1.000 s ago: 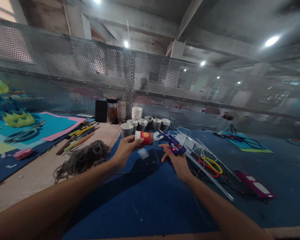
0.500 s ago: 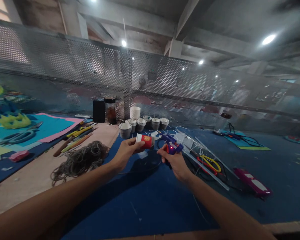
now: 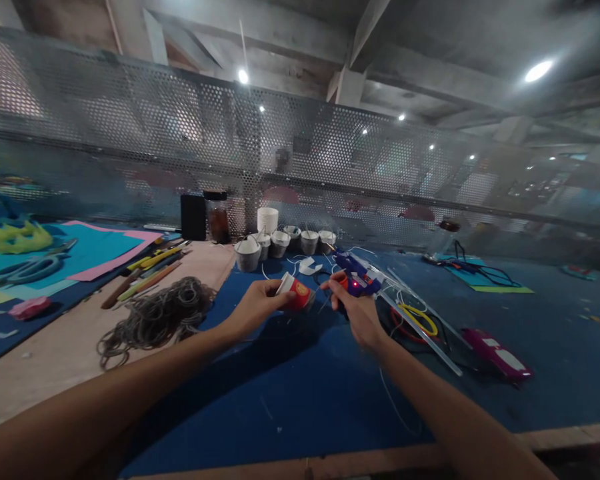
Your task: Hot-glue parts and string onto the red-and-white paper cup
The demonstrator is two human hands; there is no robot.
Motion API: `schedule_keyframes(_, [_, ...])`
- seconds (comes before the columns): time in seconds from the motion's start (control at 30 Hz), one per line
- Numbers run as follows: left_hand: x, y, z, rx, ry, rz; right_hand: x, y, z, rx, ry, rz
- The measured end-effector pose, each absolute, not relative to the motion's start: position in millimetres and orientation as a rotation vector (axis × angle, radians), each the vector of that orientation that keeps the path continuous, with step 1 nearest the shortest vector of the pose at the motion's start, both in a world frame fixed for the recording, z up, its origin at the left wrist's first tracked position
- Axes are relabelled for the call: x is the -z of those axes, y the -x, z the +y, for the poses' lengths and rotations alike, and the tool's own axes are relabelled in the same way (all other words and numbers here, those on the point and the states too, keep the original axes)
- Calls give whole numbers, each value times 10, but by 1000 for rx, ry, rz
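Note:
My left hand [image 3: 260, 303] is closed around a small red and white paper cup [image 3: 300, 293], tipped on its side above the blue table. A grey band shows at the cup's right end. Just right of it, my right hand [image 3: 356, 312] is closed on a purple and orange glue gun [image 3: 363, 280], whose red light is lit. The gun's nozzle points up and left, apart from the cup. Fingers partly hide its handle.
Several grey-wrapped cups [image 3: 247, 255] and a white cup stack [image 3: 267, 220] stand behind. Tangled grey cord [image 3: 165, 313], tools [image 3: 150, 279] and scissors [image 3: 30, 268] lie left. Glue sticks [image 3: 430, 337], coiled wires [image 3: 417, 319] and a purple case [image 3: 497, 355] lie right.
The glue gun has moved right with my right hand, its nozzle now higher and farther from the cup. My left hand has shifted the cup slightly right and down, tilting it more.

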State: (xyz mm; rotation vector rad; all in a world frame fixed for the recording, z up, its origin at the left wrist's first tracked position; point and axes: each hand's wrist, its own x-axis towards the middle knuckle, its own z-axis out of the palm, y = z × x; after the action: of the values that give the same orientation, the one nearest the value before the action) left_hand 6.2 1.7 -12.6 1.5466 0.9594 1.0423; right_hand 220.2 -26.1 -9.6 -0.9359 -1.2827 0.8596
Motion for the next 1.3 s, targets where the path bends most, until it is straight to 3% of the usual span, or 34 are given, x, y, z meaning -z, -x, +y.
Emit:
schedule_keyframes(0.43, [68,-59,-42,-893,-1589,852,180,-2245,-158,-911,938,-1221])
schedule_keyframes(1.07, [133,-1,86,-1005,-1543,827,210,-2274,-121,-886,983,-1215])
schedule_keyframes(1.3, [53,-3,44,-1120,-1453,879,190,-2293,-108,-689,1140,-1255])
